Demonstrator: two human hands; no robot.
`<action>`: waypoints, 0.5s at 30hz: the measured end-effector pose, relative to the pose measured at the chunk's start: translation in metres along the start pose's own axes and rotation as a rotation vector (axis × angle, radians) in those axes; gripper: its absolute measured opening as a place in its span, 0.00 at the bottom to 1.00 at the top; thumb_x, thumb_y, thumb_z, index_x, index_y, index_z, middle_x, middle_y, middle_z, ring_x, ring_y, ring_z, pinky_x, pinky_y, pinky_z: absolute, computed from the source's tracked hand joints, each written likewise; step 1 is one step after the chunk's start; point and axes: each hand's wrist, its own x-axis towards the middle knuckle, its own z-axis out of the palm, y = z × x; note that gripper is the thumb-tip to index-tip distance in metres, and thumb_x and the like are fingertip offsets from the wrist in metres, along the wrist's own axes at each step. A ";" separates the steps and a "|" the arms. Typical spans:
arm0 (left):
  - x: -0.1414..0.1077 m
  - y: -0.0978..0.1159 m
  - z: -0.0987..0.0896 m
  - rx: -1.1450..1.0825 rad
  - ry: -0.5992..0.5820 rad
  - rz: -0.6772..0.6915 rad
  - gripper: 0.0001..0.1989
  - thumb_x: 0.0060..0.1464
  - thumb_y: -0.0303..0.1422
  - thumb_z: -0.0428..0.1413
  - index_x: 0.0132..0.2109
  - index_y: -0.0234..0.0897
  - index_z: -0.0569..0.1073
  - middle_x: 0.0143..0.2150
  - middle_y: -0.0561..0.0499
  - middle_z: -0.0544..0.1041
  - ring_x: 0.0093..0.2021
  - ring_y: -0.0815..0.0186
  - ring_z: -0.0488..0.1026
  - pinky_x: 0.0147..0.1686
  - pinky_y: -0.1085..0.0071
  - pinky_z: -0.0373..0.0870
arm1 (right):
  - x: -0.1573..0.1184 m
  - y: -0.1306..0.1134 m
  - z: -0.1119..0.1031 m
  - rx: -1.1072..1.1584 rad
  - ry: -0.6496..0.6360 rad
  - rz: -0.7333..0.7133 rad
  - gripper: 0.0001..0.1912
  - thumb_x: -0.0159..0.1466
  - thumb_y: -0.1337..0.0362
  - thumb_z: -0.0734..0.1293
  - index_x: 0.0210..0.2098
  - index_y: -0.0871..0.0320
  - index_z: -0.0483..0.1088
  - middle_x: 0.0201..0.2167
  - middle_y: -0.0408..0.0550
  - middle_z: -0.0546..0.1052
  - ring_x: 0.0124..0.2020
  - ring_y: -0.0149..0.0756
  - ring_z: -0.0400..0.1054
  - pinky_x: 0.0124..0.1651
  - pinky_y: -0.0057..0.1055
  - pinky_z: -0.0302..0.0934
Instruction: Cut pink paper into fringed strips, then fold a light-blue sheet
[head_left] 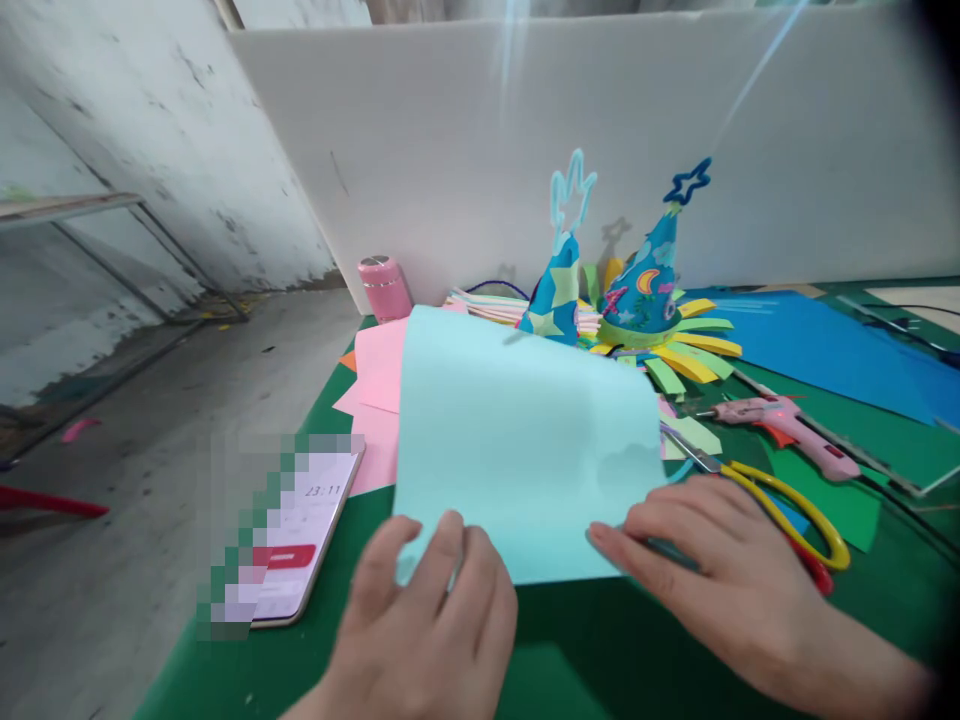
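A sheet of mint-blue paper (517, 440) spans the middle of the view, its far edge raised and bowed above the table. My left hand (435, 610) is curled at the near left edge, thumb and fingers gripping the paper. At the near right corner, my right hand (712, 560) pinches the sheet between thumb and fingers. Pink paper (377, 370) shows from under the left side of the sheet. Scissors with yellow and red handles (787, 505) lie just beyond my right hand, their blades pointing toward the paper.
A phone (300, 540) lies at the table's left edge. Behind the sheet stand two decorated cone hats (559, 290), (646, 275) and a pink cylindrical container (385, 288). A pink glue gun (795, 425) and a blue sheet (832, 345) are on the right. A white board (465, 150) closes off the back.
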 end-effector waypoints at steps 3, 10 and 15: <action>-0.025 0.018 0.041 0.073 0.037 0.133 0.13 0.52 0.27 0.43 0.32 0.38 0.72 0.33 0.47 0.75 0.38 0.59 0.69 0.44 0.58 0.56 | -0.031 -0.008 0.033 0.106 -0.167 0.042 0.18 0.61 0.70 0.57 0.50 0.52 0.62 0.35 0.46 0.72 0.37 0.36 0.62 0.40 0.36 0.52; -0.034 0.022 0.057 0.025 -0.155 0.156 0.15 0.52 0.24 0.42 0.42 0.34 0.71 0.37 0.47 0.73 0.39 0.60 0.66 0.44 0.60 0.54 | -0.034 -0.027 0.046 0.128 -0.207 0.166 0.14 0.61 0.70 0.57 0.45 0.53 0.65 0.34 0.46 0.72 0.35 0.35 0.62 0.39 0.34 0.52; -0.028 0.021 0.055 -0.008 -0.184 0.149 0.14 0.50 0.21 0.44 0.39 0.33 0.71 0.37 0.47 0.72 0.39 0.61 0.64 0.43 0.61 0.55 | -0.031 -0.029 0.054 0.171 -0.216 0.158 0.14 0.62 0.70 0.55 0.46 0.54 0.64 0.34 0.46 0.71 0.36 0.35 0.61 0.38 0.34 0.50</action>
